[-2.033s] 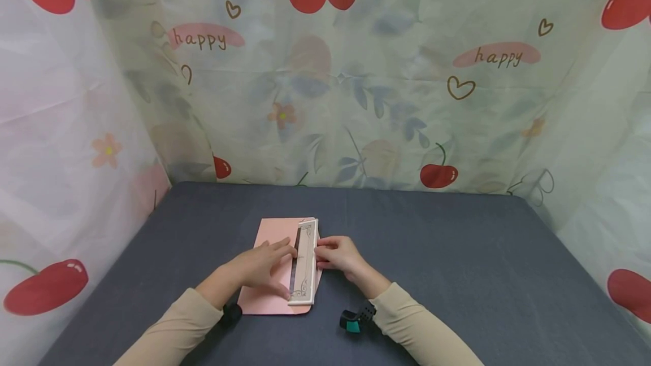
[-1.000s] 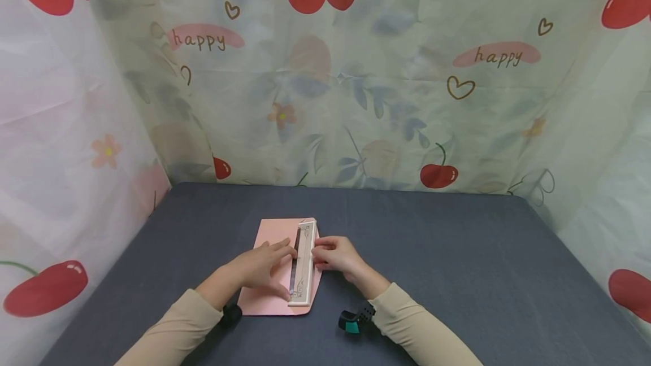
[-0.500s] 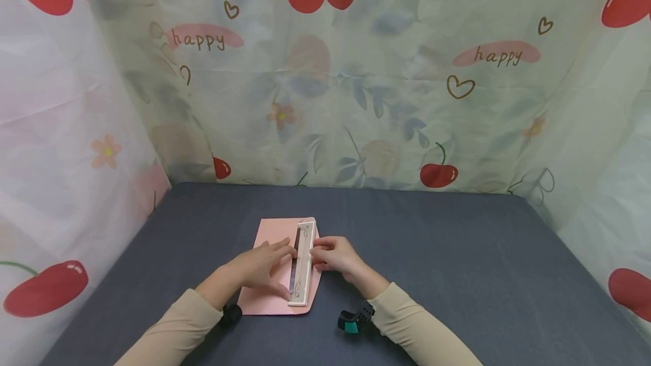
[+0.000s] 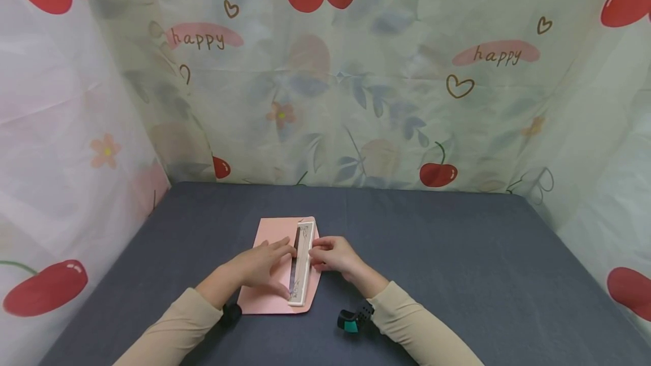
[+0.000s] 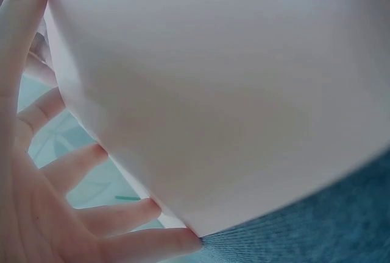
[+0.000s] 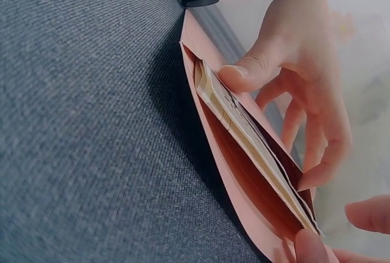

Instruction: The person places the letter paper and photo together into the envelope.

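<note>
A pink envelope (image 4: 274,230) lies on the table, its mouth facing right. From that mouth juts a cream, layered card (image 4: 304,264) with a printed scroll border. In the right wrist view the card (image 6: 244,132) sits between the envelope's two sides, its layers seen edge-on. My left hand (image 4: 259,267) is spread over the envelope, thumb and fingertips gripping the upper edge of the mouth, which stands lifted with a dark gap. My right hand (image 4: 341,256) holds the card's outer edge between thumb and fingers. How much of the card is inside is hidden.
A black wrist strap with a teal part (image 4: 352,325) is on my right forearm, and another dark device (image 4: 231,315) sits at my left wrist. Dark grey cloth covers the table (image 4: 432,258). Curtains with cherry prints (image 4: 325,100) stand behind and at both sides.
The card has slid slightly left into the envelope, so a narrower strip shows. My right hand has shifted a little left with it. My left hand has stayed in place.
</note>
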Available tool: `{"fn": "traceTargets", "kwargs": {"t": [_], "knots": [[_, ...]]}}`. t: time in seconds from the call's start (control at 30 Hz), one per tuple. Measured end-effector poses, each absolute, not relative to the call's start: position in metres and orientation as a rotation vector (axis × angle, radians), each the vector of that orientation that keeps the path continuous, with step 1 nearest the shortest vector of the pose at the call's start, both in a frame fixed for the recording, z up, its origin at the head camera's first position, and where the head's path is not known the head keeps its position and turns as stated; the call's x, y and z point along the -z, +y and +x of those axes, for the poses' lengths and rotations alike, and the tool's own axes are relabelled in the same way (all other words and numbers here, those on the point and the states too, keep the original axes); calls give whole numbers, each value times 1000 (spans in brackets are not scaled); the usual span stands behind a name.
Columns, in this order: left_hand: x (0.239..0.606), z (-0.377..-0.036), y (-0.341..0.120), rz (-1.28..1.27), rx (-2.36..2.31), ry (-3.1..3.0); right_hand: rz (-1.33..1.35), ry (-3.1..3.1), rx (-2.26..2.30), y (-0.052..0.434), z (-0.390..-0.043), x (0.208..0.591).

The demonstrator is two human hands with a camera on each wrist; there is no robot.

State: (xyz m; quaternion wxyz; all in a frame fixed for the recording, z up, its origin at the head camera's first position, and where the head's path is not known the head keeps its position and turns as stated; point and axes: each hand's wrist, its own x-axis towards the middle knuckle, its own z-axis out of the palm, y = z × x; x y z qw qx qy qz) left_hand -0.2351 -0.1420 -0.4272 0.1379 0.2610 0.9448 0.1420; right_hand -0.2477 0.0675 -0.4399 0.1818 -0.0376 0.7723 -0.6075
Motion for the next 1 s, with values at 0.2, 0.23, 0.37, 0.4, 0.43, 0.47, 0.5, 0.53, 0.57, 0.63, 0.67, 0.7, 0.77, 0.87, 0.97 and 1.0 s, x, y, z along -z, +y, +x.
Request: {"fn": "traceTargets", "kwargs": {"t": [0.2, 0.23, 0.37, 0.4, 0.43, 0.47, 0.5, 0.53, 0.57, 0.63, 0.67, 0.7, 0.77, 0.87, 0.97, 1.0], "knots": [[426, -235, -142, 750, -413, 2731, -113, 2188, 1712, 67, -247, 440], [426, -235, -142, 751, -413, 2732, -118, 2192, 1711, 67, -247, 440], [426, -235, -142, 761, -408, 2735, -132, 2203, 1721, 66, -245, 441], [426, -235, -143, 765, -406, 2736, -141, 2207, 1725, 66, -245, 441], [427, -236, -143, 770, -403, 2737, -152, 2214, 1729, 66, -245, 441], [427, -235, -143, 775, -403, 2738, -157, 2215, 1736, 65, -244, 441], [427, -235, -143, 779, -405, 2739, -169, 2222, 1739, 65, -244, 442], [427, -235, -143, 783, -406, 2740, -171, 2224, 1745, 64, -244, 442], [427, -235, -143, 788, -407, 2740, -180, 2229, 1748, 64, -244, 443], [427, -235, -143, 793, -411, 2741, -183, 2229, 1757, 63, -244, 444], [427, -235, -143, 797, -412, 2741, -180, 2228, 1763, 63, -244, 444], [427, -235, -143, 800, -415, 2741, -181, 2228, 1768, 63, -243, 444], [428, -235, -143, 804, -417, 2740, -179, 2225, 1779, 63, -243, 445], [428, -235, -143, 801, -423, 2740, -185, 2227, 1791, 62, -243, 446], [427, -235, -143, 796, -425, 2739, -185, 2234, 1797, 61, -243, 447], [427, -235, -143, 795, -425, 2738, -186, 2237, 1800, 61, -243, 447]]}}
